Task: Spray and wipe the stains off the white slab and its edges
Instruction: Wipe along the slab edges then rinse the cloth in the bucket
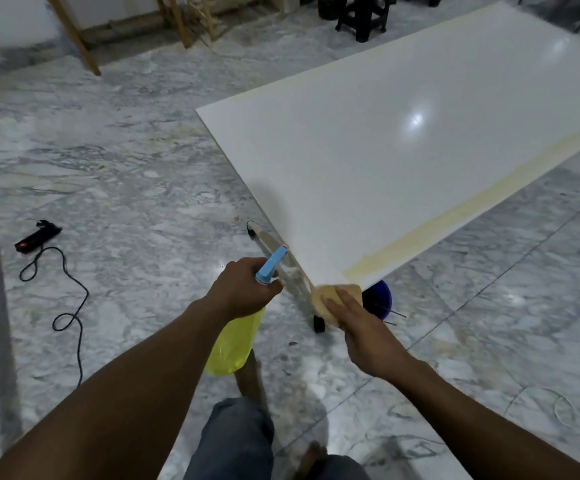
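Right at the bottom, the person's bent knees in blue jeans (236, 441) fill the foreground, and a bare foot (251, 375) stands on the grey marble floor (125, 150). Both forearms reach forward from there.

The left hand (243, 291) grips the spray bottle (234, 341) at the neck, fingers curled tight around it. The yellow body hangs below the fist, and the blue nozzle (271, 265) points up and away towards the slab's left edge.

The right hand (361, 329) lies flat, fingers straight and close together, pressing a tan sponge (330, 296) against the near corner of the white slab (402, 133). Whether the thumb hooks under it, I cannot tell.

The slab itself is big and glossy, raised off the floor and running away to the upper right, with a ceiling light glinting on it. And there is the dirt: a yellowish stain band (454, 209) runs along the right-hand edge down to that near corner, ending just beside the sponge.

Tucked under the corner sits a blue bucket (382, 297), partly hidden by the hand, and a small black caster (319, 324) rests on the floor beside it.

Out to the left, well apart, lies a black power strip (37, 235) with a red light, its cable (70, 306) snaking across the marble. At the far wall stand wooden frame legs (73, 32) and a black stool (363, 19).
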`<control>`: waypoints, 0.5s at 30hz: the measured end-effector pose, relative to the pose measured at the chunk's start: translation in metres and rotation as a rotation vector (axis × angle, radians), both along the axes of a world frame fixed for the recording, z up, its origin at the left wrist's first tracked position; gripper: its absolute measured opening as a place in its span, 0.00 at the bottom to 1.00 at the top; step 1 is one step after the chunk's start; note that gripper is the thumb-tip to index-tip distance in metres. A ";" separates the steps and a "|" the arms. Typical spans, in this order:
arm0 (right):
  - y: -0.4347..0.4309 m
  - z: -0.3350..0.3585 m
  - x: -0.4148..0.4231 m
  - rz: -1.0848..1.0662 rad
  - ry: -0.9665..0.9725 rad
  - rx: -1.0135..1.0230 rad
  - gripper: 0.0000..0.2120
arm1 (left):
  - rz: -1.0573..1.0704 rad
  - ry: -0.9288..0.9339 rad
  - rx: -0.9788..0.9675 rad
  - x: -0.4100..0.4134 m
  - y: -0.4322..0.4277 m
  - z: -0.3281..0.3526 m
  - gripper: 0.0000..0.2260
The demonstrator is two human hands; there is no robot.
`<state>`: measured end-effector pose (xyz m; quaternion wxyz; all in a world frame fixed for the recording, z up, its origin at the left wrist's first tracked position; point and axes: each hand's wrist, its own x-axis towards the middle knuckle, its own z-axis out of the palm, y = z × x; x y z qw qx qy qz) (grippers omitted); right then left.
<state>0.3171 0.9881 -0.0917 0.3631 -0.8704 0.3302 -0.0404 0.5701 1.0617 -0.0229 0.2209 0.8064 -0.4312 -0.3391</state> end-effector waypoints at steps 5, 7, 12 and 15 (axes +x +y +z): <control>-0.067 0.088 -0.003 -0.753 -0.499 1.252 0.19 | 0.019 0.027 0.012 0.021 -0.024 0.024 0.08; -0.092 0.101 0.003 -0.865 -0.670 1.455 0.26 | 0.025 0.031 0.024 0.032 -0.038 0.029 0.07; -0.156 0.129 0.055 -0.807 -0.753 1.431 0.23 | 0.027 0.004 0.024 0.061 -0.081 0.034 0.08; -0.190 0.127 0.085 -0.753 -0.666 1.467 0.25 | 0.044 -0.009 0.031 0.070 -0.097 0.035 0.07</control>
